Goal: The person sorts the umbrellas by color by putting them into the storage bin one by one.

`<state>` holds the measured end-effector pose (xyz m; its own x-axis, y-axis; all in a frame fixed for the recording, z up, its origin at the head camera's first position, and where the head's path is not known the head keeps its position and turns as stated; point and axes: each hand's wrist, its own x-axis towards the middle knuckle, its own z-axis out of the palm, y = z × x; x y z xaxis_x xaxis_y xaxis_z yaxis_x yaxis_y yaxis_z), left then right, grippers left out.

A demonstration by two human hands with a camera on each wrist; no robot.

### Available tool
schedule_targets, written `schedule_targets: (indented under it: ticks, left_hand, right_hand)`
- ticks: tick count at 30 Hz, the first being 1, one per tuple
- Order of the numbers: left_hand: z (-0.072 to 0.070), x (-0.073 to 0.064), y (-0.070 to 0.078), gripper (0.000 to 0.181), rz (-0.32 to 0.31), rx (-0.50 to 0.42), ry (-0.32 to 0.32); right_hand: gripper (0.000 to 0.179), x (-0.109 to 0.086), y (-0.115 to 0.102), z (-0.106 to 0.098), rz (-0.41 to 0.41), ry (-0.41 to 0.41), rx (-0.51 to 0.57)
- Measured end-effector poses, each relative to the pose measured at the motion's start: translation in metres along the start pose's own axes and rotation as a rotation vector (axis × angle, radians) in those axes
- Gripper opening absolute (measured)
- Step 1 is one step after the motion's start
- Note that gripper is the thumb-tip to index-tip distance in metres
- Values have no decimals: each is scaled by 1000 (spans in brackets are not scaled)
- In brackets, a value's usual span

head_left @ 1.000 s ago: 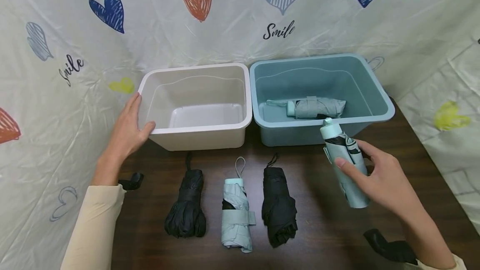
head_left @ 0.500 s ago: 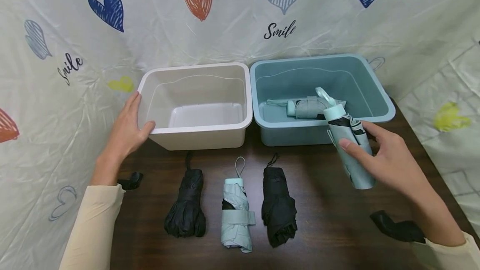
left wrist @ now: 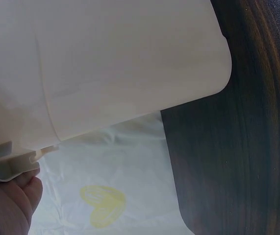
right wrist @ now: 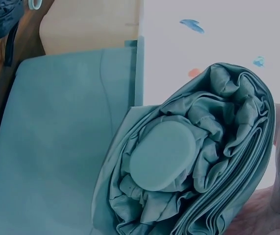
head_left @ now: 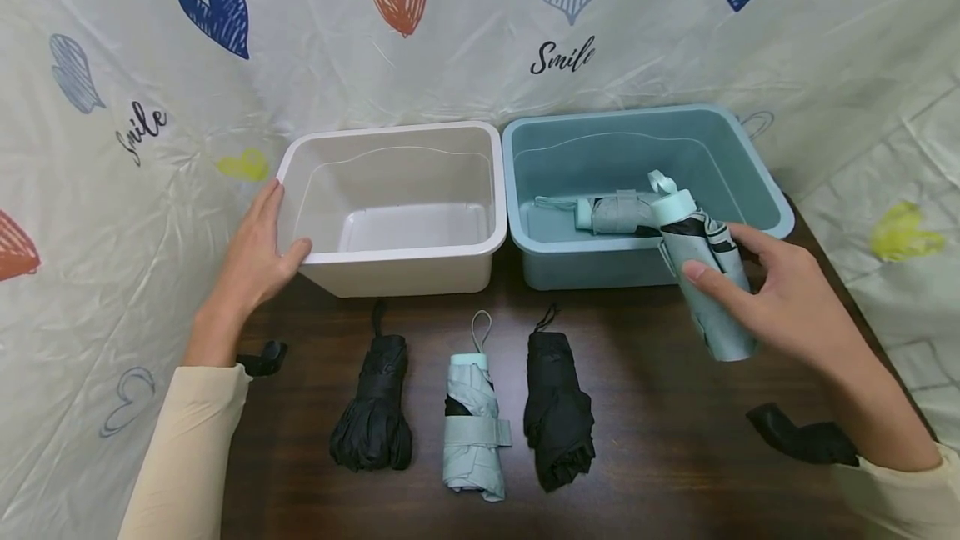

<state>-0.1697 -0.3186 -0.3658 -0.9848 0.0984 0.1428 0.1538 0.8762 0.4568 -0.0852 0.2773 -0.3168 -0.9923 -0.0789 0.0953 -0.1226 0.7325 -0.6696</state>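
Observation:
My right hand (head_left: 795, 298) grips a folded light-blue umbrella (head_left: 708, 290), tilted with its mint handle up and to the left, over the front rim of the blue bin (head_left: 592, 269). The right wrist view shows this umbrella's round end and gathered folds of cloth up close. Another folded light-blue umbrella (head_left: 617, 213) lies on the bin's floor, partly hidden behind the held one. My left hand (head_left: 251, 269) holds the front left corner of the off-white bin (head_left: 405, 273), thumb at the front rim and fingers along the left side. In the left wrist view its fingers (left wrist: 32, 191) bend under the rim.
Three folded umbrellas lie in a row before the bins: a black one (head_left: 372, 407), a light-blue one (head_left: 474, 432) with its strap around it, and another black one (head_left: 557, 415). Behind the dark wooden table (head_left: 645, 457) hangs a white cloth (head_left: 465, 65) with printed hearts.
My right hand has lifted the umbrella up and forward, from in front of the blue bin to over its front rim. My left hand has stayed on the off-white bin.

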Motion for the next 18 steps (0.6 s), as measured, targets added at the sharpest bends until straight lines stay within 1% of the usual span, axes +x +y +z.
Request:
schedule_targets:
  ticks: [6,8,13,16,18]
  left_hand:
    - [0,0,-1,90,0,0,-2]
    - [0,0,-2,90,4,1,2]
    - [0,1,-2,90,15,3,6]
    - [0,1,-1,90,17,3,5]
    - [0,1,-1,90,17,3,4]
  right_hand:
    - [51,5,-3,-4,24,5,-27]
    - [51,7,-3,-6,16,-2,-4]
    - [45,12,-1,-10,14,-21,74]
    - [38,16,-2,-12,15,-22,67]
    - [36,18,-3,-13,11,-28,60]
